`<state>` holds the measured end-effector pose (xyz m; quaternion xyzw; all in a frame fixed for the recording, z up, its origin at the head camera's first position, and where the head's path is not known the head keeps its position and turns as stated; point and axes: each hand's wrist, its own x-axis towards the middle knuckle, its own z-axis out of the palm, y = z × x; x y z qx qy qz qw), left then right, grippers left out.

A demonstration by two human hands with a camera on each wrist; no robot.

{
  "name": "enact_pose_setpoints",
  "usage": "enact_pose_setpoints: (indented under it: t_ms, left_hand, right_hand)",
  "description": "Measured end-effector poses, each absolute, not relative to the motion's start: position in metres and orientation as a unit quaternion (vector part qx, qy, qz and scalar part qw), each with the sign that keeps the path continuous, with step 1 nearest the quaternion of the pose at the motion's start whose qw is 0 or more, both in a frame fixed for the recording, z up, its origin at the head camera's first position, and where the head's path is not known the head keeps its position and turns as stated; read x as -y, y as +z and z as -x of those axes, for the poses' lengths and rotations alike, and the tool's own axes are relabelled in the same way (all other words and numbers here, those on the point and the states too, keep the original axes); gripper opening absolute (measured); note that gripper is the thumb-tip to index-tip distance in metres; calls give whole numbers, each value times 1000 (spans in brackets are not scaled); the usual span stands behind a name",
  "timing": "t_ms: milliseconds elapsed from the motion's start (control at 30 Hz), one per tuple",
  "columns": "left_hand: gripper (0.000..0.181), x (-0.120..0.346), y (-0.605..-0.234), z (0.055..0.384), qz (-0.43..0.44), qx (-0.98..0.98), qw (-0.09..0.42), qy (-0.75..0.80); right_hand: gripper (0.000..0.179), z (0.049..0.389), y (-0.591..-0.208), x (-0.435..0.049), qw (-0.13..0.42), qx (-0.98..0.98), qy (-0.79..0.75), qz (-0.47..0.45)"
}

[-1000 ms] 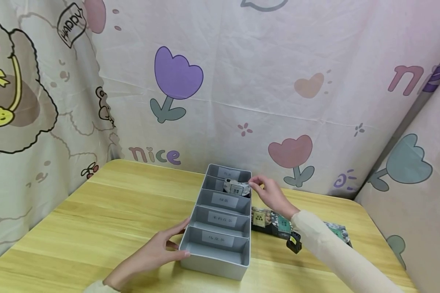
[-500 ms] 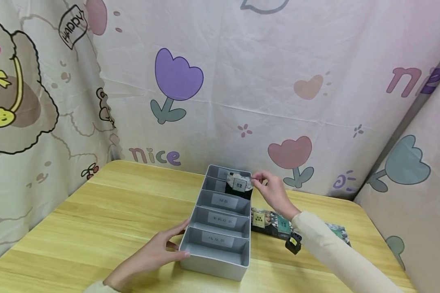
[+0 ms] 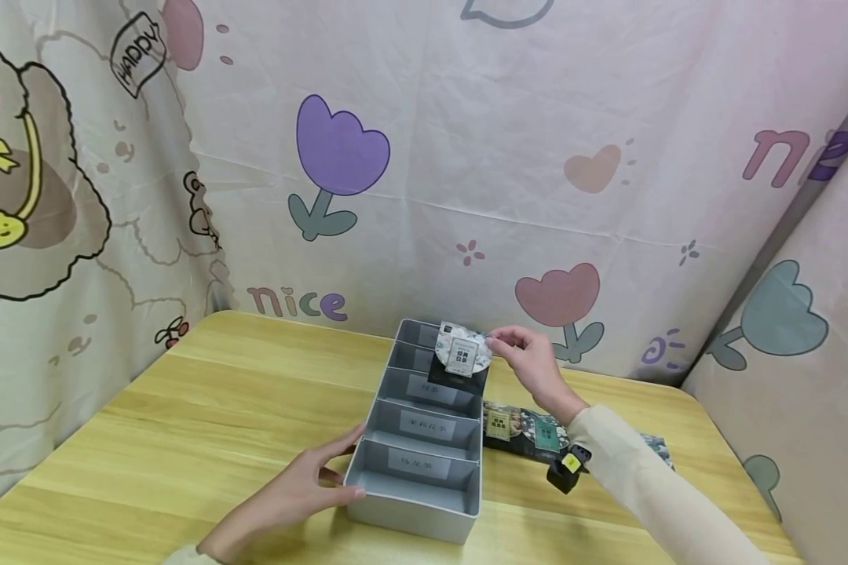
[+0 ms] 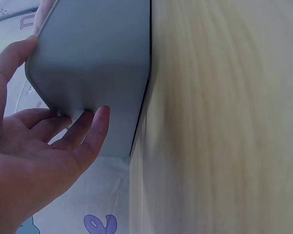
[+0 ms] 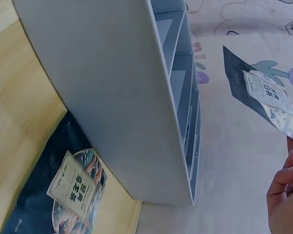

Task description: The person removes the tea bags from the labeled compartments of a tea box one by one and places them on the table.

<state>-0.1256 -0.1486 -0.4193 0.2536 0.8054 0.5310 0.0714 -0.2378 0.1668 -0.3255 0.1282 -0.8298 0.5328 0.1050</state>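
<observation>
Packets [image 3: 546, 433] lie beside the box [image 3: 415, 515] — left hand [image 3: 309, 479] spread against it, right hand [image 3: 535, 366] pinching a pouch [image 3: 462, 357] above.

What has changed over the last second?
The packet has come up out of the box, from the second compartment from the far end, and now hangs above it, more of its front showing. The right hand rose slightly with it, pinching it throughout; nothing was newly grasped or released. Unchanged: the box, the left hand at its near corner, the table packets.
</observation>
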Motion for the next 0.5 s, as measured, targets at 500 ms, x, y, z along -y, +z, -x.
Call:
enact_pose_setpoints:
  t_ms: [500]
  left_hand:
    - [77,150,-420,126,-256,-804,75,531]
  right_hand:
    - [28,224,-338,-169,73,781,612,-100]
